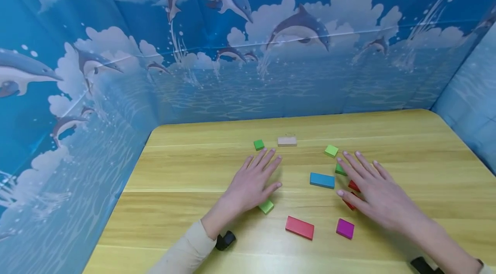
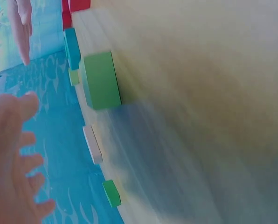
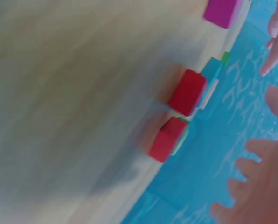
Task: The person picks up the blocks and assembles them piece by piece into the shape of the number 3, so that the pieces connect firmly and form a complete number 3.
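Palm down and fingers spread, my left hand point(image 1: 249, 185) hovers over the wooden table and holds nothing. A light green block point(image 1: 266, 207) shows partly from under its wrist; a green block point(image 1: 258, 144) lies just past its fingertips. My right hand point(image 1: 373, 194), also spread and holding nothing, hangs above two red blocks point(image 1: 354, 186) and a green block point(image 1: 340, 169), which it partly covers in the head view. The right wrist view shows the red blocks point(image 3: 188, 92) on the table, with the hand point(image 3: 265, 172) above the surface. Between the hands lies a blue rectangular block point(image 1: 322, 180).
A pinkish-red long block point(image 1: 300, 228) and a purple block point(image 1: 345, 228) lie nearer the front. Farther back are a pale block point(image 1: 287, 141) and a yellow-green block point(image 1: 331, 150). A dolphin-print curtain point(image 1: 232, 88) borders the table point(image 1: 174, 170) at the back and sides.
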A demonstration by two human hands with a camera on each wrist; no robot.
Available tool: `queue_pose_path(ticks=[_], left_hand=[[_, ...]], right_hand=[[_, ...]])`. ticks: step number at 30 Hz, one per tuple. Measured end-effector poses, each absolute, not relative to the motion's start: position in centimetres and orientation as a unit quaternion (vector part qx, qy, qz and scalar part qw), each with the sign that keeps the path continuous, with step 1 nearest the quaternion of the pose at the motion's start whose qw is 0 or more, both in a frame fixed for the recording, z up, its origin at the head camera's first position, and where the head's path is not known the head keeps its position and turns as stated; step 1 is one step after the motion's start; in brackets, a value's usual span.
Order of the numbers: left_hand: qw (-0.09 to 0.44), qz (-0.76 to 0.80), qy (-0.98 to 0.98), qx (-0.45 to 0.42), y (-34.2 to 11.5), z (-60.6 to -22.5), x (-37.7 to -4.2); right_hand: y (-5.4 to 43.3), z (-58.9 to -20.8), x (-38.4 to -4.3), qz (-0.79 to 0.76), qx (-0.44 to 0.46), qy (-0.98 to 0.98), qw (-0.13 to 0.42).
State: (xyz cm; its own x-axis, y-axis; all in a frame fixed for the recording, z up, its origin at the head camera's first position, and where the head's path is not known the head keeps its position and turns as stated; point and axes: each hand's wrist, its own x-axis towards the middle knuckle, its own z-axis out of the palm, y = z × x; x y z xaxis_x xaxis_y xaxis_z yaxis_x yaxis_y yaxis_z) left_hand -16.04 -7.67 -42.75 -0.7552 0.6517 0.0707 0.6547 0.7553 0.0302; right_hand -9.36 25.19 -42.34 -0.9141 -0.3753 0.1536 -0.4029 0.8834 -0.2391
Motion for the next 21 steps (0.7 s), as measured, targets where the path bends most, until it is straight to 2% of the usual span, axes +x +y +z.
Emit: queue_pose_path(ticks=[10, 21], left_hand=[[-0.010, -0.090, -0.906, -0.414, -7.1, -42.4, -17.2], [-0.061, -0.177, -0.883, -0.430, -5.5, -41.9, -18.3]], right_hand=[[26.4, -43.1, -9.6, 0.189, 0.235, -0.953, 0.037], [27.6, -43.2, -9.8, 0.227, 0.221, -0.949, 0.003]])
